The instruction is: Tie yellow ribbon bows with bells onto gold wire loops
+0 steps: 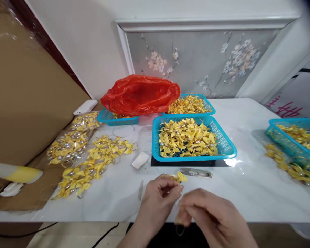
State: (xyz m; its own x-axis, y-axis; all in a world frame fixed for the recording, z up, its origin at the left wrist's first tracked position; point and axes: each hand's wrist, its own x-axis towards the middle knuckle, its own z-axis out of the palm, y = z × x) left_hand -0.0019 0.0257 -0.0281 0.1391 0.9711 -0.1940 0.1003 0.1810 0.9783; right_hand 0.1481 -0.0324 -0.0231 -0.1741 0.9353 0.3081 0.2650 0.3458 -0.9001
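Note:
My left hand point(158, 196) is closed in a pinch on a yellow ribbon flower point(181, 177), whose folded petals stick out past the fingertips. Close by on the right, my right hand point(209, 212) has thumb and fingers pressed together, smeared by motion; what it grips is hidden. Just under its fingertips shows a thin loop point(180, 230). Small metal thread snips point(196, 173) lie on the white table point(247, 193), beyond the hands. Behind them stands a turquoise basket point(196, 158) heaped with yellow ribbon flowers with pearly beads.
Loose flowers point(93, 165) spread on the left, beside a clear bag of flowers point(69, 141). A white paper piece point(140, 160) lies near the basket. Farther back are a red plastic bag point(141, 94) and other turquoise baskets point(211, 109). Another basket point(281, 136) stands at right.

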